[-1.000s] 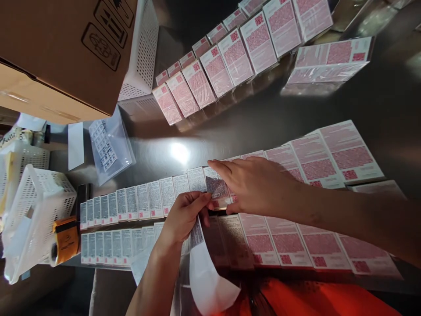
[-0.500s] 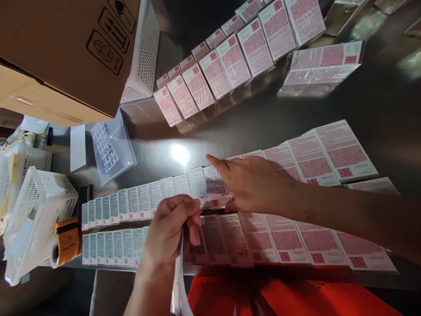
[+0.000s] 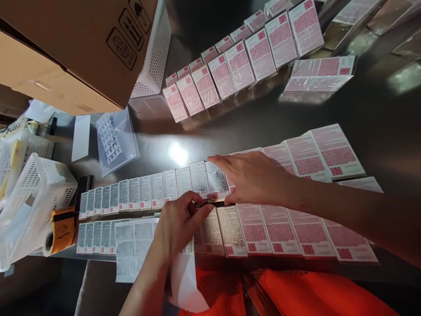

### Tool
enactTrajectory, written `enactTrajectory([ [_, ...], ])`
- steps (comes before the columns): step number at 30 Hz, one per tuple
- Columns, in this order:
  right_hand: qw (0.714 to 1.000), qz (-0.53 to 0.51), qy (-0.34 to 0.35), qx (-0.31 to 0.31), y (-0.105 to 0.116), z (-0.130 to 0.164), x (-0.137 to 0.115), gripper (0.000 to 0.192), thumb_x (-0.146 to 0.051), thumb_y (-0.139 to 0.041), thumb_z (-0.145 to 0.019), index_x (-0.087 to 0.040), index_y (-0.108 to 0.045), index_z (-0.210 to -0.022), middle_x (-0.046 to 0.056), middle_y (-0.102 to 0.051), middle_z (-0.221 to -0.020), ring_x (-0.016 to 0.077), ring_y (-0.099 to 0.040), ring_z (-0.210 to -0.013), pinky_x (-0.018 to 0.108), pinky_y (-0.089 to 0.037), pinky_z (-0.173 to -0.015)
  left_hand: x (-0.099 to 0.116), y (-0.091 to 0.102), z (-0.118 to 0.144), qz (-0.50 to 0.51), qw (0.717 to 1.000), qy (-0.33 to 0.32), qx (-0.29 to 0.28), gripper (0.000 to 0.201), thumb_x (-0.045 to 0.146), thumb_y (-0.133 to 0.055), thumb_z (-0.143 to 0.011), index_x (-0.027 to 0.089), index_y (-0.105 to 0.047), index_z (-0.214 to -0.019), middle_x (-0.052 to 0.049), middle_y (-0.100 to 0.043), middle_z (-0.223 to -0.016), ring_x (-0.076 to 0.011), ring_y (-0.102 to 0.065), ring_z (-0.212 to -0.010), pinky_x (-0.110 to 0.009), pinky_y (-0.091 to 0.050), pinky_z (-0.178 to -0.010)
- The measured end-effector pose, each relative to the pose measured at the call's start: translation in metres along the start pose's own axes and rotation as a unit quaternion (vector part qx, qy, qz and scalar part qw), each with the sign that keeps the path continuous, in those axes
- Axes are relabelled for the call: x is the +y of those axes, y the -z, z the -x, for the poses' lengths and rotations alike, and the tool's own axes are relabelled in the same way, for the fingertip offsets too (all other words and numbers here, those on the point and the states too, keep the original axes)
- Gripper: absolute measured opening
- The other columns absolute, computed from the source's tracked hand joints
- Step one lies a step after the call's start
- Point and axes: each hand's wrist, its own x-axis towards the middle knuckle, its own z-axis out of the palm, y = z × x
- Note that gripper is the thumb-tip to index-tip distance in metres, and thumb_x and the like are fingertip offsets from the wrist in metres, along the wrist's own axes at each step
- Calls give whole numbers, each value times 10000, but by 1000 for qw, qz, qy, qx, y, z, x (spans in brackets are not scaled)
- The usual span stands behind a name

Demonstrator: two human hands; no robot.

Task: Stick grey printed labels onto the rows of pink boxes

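Two rows of flat pink boxes [image 3: 279,228] lie side by side on a dark shiny table [image 3: 378,105]. The boxes toward the left carry white printed labels [image 3: 154,191]. My right hand [image 3: 255,177] lies flat on the upper row, with its fingertips on a freshly labelled box [image 3: 215,180]. My left hand [image 3: 179,224] is just below it and pinches a sheet of white labels [image 3: 131,245]. The sheet's peeled backing [image 3: 184,276] hangs over the table's front edge.
A third row of pink boxes [image 3: 240,66] stands at the back, with a wrapped bundle [image 3: 319,74] to its right. At the left are a cardboard box [image 3: 82,39], white perforated baskets [image 3: 36,188], a clear bag of labels [image 3: 115,140] and an orange roll dispenser [image 3: 61,230]. Orange cloth [image 3: 296,294] lies below.
The label that my hands held over the upper row now lies flat on its box under my right fingertips. My left hand has dropped to the lower row, and the label sheet is spread out there.
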Motion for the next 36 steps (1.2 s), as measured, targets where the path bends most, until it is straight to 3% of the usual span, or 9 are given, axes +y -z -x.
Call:
enactTrajectory([
  [5, 1000, -12, 14, -3, 3, 3, -1, 926, -533, -786, -673, -158, -361, -1404, 114, -675, -1160, 309, -659, -966, 347, -456, -682, -1, -5, -3, -95, 994, -1, 53, 305, 496, -611, -829, 229, -625, -975, 34, -597, -585, -150, -545, -520, -232, -290, -541],
  [8, 1000, -6, 21, 14, 3, 5, -2, 1025, -645, -742, -657, -147, -320, -1448, 162, -555, -1345, 321, -645, -992, 395, -495, -734, -3, -6, -4, -110, 992, -10, 57, 331, 519, -589, -838, 233, -610, -1003, 22, -619, -619, -164, -572, -544, -235, -289, -541],
  [12, 999, 38, 27, 25, 2, 6, 1, 969, -697, -738, -619, -171, -457, -1383, 161, -351, -1512, 325, -636, -1011, 435, -535, -737, -11, -8, 2, -95, 993, -12, 61, 306, 493, -592, -844, 236, -610, -1009, 39, -596, -595, -164, -577, -542, -234, -308, -542],
  [17, 997, 62, 46, 1, 3, 6, 5, 859, -702, -744, -604, -160, -603, -1257, 127, -323, -1547, 350, -594, -1129, 428, -552, -760, -24, -12, 13, -78, 995, -22, 65, 293, 487, -577, -860, 232, -614, -1001, 48, -583, -578, -160, -568, -527, -241, -317, -542],
  [21, 995, 78, 51, -32, 9, 3, 1, 771, -684, -746, -624, -174, -656, -1195, 115, -350, -1540, 342, -621, -1086, 430, -551, -770, -27, -15, 20, -62, 996, -27, 60, 294, 491, -550, -879, 230, -610, -999, 41, -592, -597, -159, -578, -537, -246, -326, -548],
  [26, 991, 81, 82, -64, 13, 1, -10, 696, -674, -778, -596, -200, -718, -1103, 114, -420, -1499, 353, -621, -1095, 443, -548, -799, -29, -16, 28, -60, 996, -39, 49, 294, 495, -519, -897, 233, -612, -995, 29, -603, -621, -152, -565, -532, -244, -320, -545],
  [32, 985, 55, 112, -120, 17, 18, -31, 658, -708, -756, -592, -238, -754, -1052, 94, -465, -1473, 352, -626, -1103, 455, -562, -783, -39, -16, 42, -45, 997, -38, 51, 311, 501, -506, -901, 226, -607, -1002, 21, -610, -619, -160, -558, -534, -253, -317, -555],
  [36, 990, 69, 73, -95, 20, 17, -34, 778, -725, -728, -609, -236, -673, -1211, 86, -391, -1521, 350, -606, -1135, 453, -559, -800, -44, -17, 50, -39, 998, -41, 43, 298, 488, -497, -907, 231, -604, -1012, 20, -613, -628, -160, -550, -528, -256, -308, -557],
])
